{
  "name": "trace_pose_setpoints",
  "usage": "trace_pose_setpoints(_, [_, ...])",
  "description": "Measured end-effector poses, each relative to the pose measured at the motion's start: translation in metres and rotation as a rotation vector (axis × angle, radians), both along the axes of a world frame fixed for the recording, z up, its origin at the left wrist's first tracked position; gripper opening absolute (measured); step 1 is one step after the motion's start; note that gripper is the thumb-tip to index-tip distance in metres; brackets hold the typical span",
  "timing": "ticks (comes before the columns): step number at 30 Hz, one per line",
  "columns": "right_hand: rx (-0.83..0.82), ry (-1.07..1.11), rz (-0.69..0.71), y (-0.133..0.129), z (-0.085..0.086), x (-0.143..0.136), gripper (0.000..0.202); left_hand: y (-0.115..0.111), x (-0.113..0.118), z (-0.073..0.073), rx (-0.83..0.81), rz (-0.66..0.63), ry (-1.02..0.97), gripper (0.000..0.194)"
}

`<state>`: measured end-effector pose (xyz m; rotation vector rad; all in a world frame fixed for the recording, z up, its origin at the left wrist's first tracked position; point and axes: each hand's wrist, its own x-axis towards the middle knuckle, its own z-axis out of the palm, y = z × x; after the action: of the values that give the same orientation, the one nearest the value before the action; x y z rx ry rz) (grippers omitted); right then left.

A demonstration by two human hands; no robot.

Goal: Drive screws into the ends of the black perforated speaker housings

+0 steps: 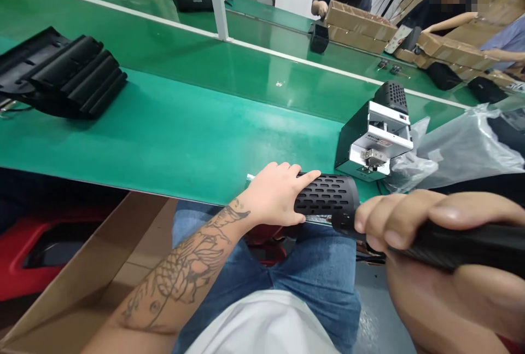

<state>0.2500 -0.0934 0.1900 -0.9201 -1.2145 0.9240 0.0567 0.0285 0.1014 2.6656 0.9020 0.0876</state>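
Note:
My left hand (pixel 276 194) is wrapped over a black perforated housing (pixel 328 194) at the front edge of the green table (pixel 184 124). In my right hand (pixel 426 222) is a black power screwdriver (pixel 471 247), gripped around its body. The tool lies nearly level, its front end against the right end of the housing. Its tip is too small to make out. Beyond my right hand stands a black and silver machine (pixel 375 138) with a perforated cylinder on top.
Black curved shells (pixel 69 75) are stacked at the left. Clear plastic bags (pixel 463 146) lie at the right. A cardboard box (pixel 94 272) stands below the table edge. People work with cartons (pixel 361 23) across the line, beyond a white post (pixel 217 1).

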Motion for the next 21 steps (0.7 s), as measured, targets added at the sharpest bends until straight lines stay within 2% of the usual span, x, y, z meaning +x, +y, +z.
trace_pose_setpoints(3, [0.093,0.033,-0.014,0.016,-0.011,-0.014,0.028,0.0,0.0,-0.001,-0.004,-0.006,-0.006,0.099])
trace_pose_setpoints(8, [0.142,0.04,0.042,0.034,-0.026,-0.012,0.029,-0.001,0.0,-0.001,-0.006,0.0,-0.003,0.098])
trace_pose_setpoints(14, [0.135,0.001,0.014,0.035,-0.026,-0.014,0.028,-0.001,0.0,0.001,-0.012,-0.003,0.0,0.099])
trace_pose_setpoints(21, [0.133,-0.011,0.096,0.033,-0.025,-0.014,0.024,-0.001,0.0,0.002,-0.015,-0.004,0.001,0.097])
